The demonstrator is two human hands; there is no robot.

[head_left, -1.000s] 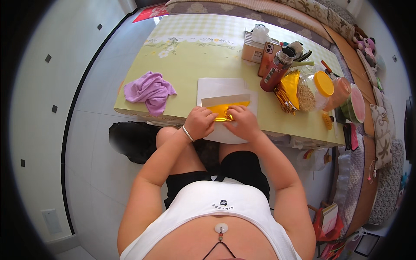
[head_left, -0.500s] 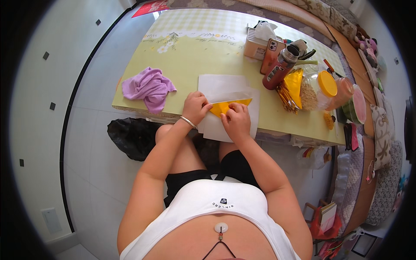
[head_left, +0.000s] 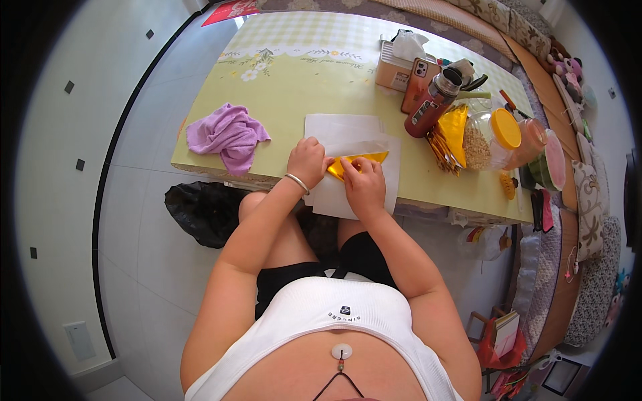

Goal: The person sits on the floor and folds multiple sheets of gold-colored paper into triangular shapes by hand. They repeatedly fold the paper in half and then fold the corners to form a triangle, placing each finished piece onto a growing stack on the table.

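Note:
A piece of gold foil paper, folded to a narrow pointed shape, lies on overlapping white sheets at the table's near edge. At its left end, my left hand, with a bangle on the wrist, is closed with thumb and fingertips on the foil. My right hand covers part of the middle, its bent fingers closed on the foil along the upper edge. Those fingers hide some of the folds. Farther right, a stack of folded gold foil pieces leans beside a maroon thermos flask.
On the table's left lies a crumpled lilac cloth. A phone leans by a tissue box. A yellow-lidded jar and a cut watermelon stand at the right. A black bag sits below the table.
My right hand's fingertips have shifted up and left along the foil. The foil's visible part is narrower and shinier, its lower portion turned up. My left hand has moved slightly right.

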